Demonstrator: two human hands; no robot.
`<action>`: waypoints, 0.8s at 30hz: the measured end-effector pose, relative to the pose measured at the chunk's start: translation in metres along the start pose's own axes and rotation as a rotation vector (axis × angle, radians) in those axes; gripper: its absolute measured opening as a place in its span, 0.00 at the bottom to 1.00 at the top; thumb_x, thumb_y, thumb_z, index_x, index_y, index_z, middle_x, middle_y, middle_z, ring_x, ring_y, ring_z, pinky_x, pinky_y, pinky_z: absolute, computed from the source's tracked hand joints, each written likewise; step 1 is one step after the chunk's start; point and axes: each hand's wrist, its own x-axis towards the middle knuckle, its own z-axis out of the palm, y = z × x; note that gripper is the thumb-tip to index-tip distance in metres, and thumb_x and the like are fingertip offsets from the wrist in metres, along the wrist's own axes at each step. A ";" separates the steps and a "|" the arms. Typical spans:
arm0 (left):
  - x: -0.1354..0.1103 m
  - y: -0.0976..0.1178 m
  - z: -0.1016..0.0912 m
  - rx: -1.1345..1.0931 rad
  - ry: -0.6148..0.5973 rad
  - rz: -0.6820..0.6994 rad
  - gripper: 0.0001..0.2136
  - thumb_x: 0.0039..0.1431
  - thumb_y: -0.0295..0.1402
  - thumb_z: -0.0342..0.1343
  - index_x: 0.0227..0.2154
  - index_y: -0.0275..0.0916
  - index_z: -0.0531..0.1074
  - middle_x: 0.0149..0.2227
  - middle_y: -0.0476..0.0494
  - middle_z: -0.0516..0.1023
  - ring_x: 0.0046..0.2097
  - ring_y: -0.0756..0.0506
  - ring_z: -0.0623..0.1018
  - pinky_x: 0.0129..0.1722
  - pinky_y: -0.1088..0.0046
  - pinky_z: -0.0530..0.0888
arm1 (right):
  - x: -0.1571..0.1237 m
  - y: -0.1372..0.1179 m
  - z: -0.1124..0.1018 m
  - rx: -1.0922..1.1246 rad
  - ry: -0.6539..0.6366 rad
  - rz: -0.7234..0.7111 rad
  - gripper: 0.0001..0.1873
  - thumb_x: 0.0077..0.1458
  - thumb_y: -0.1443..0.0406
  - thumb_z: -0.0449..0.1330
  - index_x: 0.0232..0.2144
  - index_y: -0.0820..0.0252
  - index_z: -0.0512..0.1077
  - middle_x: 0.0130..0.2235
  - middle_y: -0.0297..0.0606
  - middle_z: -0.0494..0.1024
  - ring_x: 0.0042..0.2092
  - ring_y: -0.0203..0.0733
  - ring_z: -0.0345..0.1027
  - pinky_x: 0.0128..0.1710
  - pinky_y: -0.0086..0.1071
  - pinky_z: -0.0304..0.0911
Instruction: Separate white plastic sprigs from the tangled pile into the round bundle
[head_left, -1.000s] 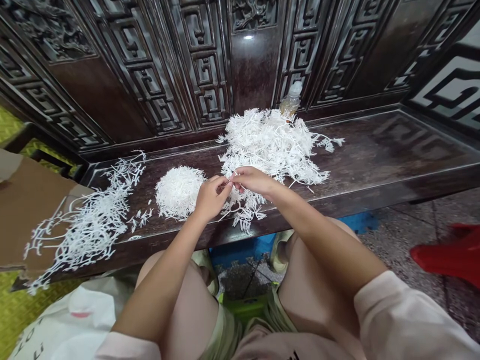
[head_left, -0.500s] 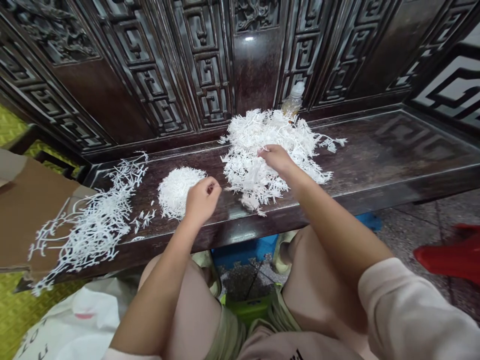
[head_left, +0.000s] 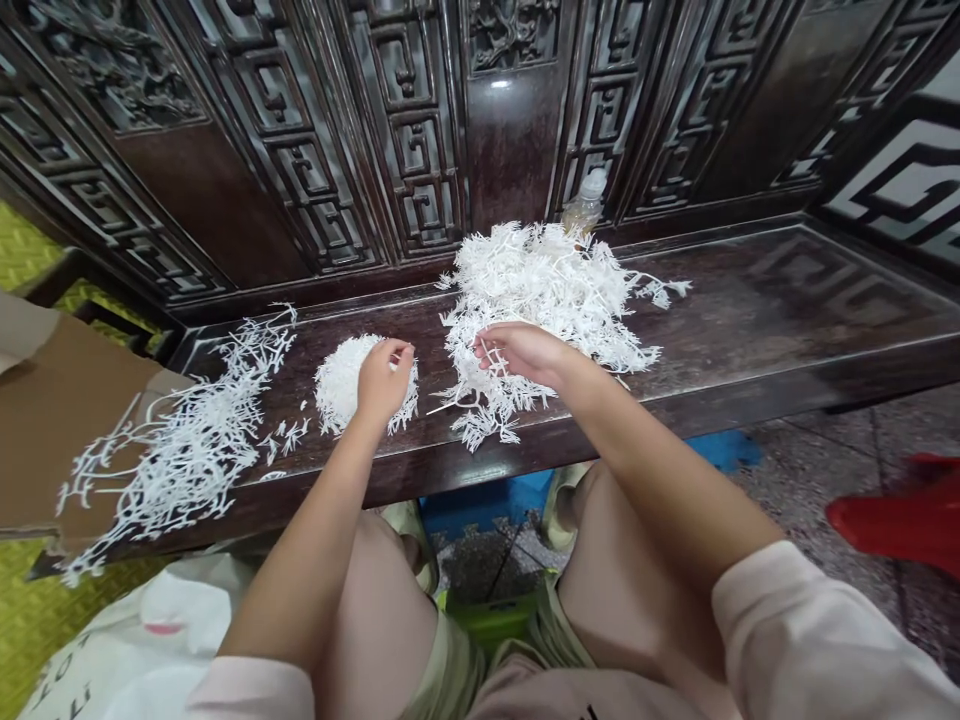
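My left hand (head_left: 384,380) is over the small round pile of short white bits (head_left: 337,385), its fingers curled in towards the thumb. Whatever may be between those fingertips is too small to make out. My right hand (head_left: 525,352) is closed on a thin, branched white plastic sprig (head_left: 493,357), at the front of a large heap of white sprigs with needle-like tips (head_left: 540,270). A sprig with a bare stem (head_left: 454,403) lies at the heap's front left, near the bench edge.
Bare white branched stems (head_left: 199,440) lie tangled at the bench's left end, beside a cardboard box (head_left: 90,420). Behind the heap stands a clear bottle (head_left: 585,205) against the carved wooden backrest (head_left: 510,140). A red object (head_left: 900,515) is at the right.
My left hand has moved slightly left and up over the small pile. My right hand has come down and left, and a branched sprig now shows in its fingers.
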 end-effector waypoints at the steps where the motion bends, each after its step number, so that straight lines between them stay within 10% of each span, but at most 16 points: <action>1: -0.006 0.014 0.001 -0.052 -0.027 0.097 0.12 0.54 0.36 0.41 0.31 0.39 0.69 0.35 0.44 0.71 0.37 0.47 0.68 0.40 0.70 0.63 | 0.000 0.000 0.002 0.021 0.007 -0.001 0.05 0.48 0.66 0.52 0.24 0.61 0.65 0.29 0.36 0.70 0.27 0.33 0.63 0.24 0.27 0.53; 7: -0.040 0.059 0.015 -0.175 -0.191 0.180 0.11 0.51 0.41 0.47 0.30 0.39 0.67 0.31 0.46 0.71 0.34 0.48 0.68 0.36 0.71 0.63 | 0.003 0.002 0.008 0.047 0.051 -0.008 0.04 0.46 0.68 0.52 0.22 0.63 0.65 0.27 0.36 0.68 0.26 0.32 0.62 0.24 0.27 0.56; 13: -0.039 0.047 0.027 -0.535 -0.303 -0.134 0.13 0.50 0.44 0.47 0.27 0.38 0.66 0.27 0.49 0.70 0.29 0.50 0.68 0.32 0.74 0.64 | 0.000 0.005 0.014 0.052 -0.081 -0.023 0.04 0.46 0.67 0.53 0.23 0.63 0.66 0.28 0.38 0.70 0.28 0.33 0.63 0.29 0.29 0.60; 24: -0.033 0.046 0.018 -0.448 -0.473 -0.121 0.15 0.49 0.44 0.46 0.18 0.37 0.64 0.20 0.51 0.65 0.24 0.51 0.64 0.26 0.76 0.61 | 0.000 0.005 0.015 -0.189 0.060 -0.092 0.06 0.47 0.66 0.54 0.22 0.62 0.68 0.28 0.34 0.72 0.27 0.31 0.60 0.27 0.27 0.53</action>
